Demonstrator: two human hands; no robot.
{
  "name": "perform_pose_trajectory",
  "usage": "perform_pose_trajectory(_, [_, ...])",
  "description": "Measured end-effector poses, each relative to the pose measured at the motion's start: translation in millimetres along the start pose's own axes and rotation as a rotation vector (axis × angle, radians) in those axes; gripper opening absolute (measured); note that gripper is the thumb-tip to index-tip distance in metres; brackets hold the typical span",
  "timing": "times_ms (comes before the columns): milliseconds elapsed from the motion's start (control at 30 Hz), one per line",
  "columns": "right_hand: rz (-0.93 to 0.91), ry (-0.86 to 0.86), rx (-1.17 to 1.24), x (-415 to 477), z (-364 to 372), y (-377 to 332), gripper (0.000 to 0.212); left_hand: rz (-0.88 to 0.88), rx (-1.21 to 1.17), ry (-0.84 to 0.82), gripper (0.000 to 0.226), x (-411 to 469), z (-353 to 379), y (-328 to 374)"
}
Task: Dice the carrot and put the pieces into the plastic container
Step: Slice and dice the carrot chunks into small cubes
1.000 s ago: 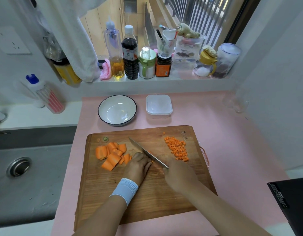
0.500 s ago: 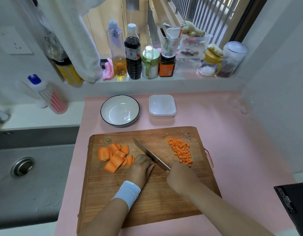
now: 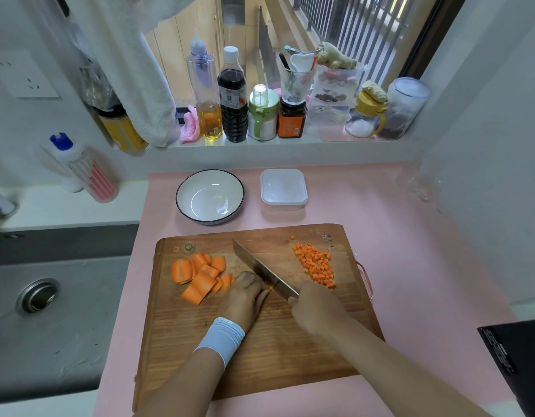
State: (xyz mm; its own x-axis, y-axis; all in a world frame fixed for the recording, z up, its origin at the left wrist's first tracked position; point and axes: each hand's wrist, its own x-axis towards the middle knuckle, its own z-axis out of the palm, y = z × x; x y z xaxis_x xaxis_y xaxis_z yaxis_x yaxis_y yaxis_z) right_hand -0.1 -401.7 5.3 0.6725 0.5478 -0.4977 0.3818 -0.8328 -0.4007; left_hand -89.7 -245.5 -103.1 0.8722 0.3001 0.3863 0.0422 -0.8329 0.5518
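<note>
From the head camera, the job looks about half done. A pile of small carrot cubes is seen on the wooden cutting board, just past the fingers of the right hand. Bigger carrot chunks are not yet cut small; they lie just beside the left hand, on its outer side. No carrot is seen in the plastic container, which is set well beyond both hands, past the far edge of the board, next to a white bowl. So more cutting and all of the moving are judged to be left.

The handle of the knife is gripped by the right hand, fingers wrapped tight. The blade is slanted away between the two hands. The left fingers are curled down over a carrot piece right against the blade; only a tiny orange bit is shown. Both forearms are reached in low over the board.
</note>
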Motion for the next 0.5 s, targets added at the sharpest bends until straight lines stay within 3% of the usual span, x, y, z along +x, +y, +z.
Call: perform_pose_trajectory(500, [-0.046,0.041,-0.026,-16.9,1.8,4.3,0.010,-0.028,-0.005,-0.005,0.008,-1.9,0.9,0.5])
